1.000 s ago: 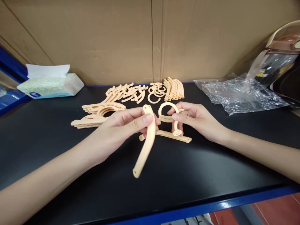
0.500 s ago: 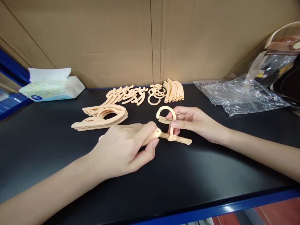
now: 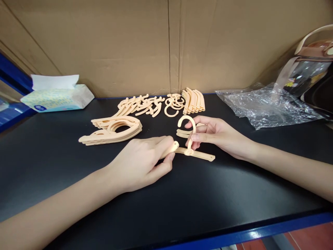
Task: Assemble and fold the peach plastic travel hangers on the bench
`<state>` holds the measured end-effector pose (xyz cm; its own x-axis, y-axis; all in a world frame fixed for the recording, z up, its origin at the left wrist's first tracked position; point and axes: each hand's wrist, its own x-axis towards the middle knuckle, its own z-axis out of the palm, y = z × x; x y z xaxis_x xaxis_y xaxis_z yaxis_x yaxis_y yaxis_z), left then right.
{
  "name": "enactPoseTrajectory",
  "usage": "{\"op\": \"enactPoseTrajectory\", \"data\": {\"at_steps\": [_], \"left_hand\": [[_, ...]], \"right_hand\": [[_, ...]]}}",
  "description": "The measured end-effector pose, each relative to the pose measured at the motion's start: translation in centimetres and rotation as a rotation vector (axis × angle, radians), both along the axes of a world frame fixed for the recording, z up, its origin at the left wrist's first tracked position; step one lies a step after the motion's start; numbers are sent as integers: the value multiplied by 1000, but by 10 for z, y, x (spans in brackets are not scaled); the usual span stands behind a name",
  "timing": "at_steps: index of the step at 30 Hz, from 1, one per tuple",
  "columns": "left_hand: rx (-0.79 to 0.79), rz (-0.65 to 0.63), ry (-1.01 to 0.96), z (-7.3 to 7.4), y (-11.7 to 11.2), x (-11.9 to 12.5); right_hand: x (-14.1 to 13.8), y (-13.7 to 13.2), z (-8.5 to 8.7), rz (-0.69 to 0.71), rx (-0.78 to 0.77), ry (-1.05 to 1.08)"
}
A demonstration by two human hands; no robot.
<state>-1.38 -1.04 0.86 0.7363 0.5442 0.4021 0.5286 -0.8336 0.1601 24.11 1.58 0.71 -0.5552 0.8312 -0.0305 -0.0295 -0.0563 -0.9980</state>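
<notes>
My left hand (image 3: 140, 165) is closed round a beige plastic hanger arm (image 3: 171, 148), whose holed rounded end pokes out past thumb and forefinger. Between the thumb and fingers of my right hand (image 3: 218, 135) is a beige hanger hook (image 3: 194, 133), upright with its curve at the top. The hook's round foot meets a straight beige hanger piece (image 3: 204, 156) that runs rightward from my left fingers; whether they are joined I cannot tell. Behind my right fingers lie curved beige pieces (image 3: 183, 133), partly hidden.
Stacked folded hangers (image 3: 114, 137) lie to the left. Along the back are loose hanger arms (image 3: 142, 106), hooks (image 3: 171, 110) and hollow curved pieces (image 3: 194, 101). A tissue pack (image 3: 57, 99) stands back left; a clear plastic bag (image 3: 265, 104) and a bottle (image 3: 312, 66) are at right.
The hook in my right hand has turned slightly and tilted to the right. Its foot and the straight piece have shifted a little. My left hand has barely moved.
</notes>
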Motion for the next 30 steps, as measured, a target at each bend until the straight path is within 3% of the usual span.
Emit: {"op": "enactPoseTrajectory", "data": {"at_steps": [11,17,23,30], "left_hand": [[-279,-43,83,11,-6,2],[-114,-142,28,2,-4,1],[21,-136,24,-2,-4,1],[-38,-95,-40,-2,-7,1]], "right_hand": [[1,1,-1,92,19,-1],[3,1,-1,133,32,-20],[5,2,-2,153,39,-25],[1,1,-2,149,36,26]]}}
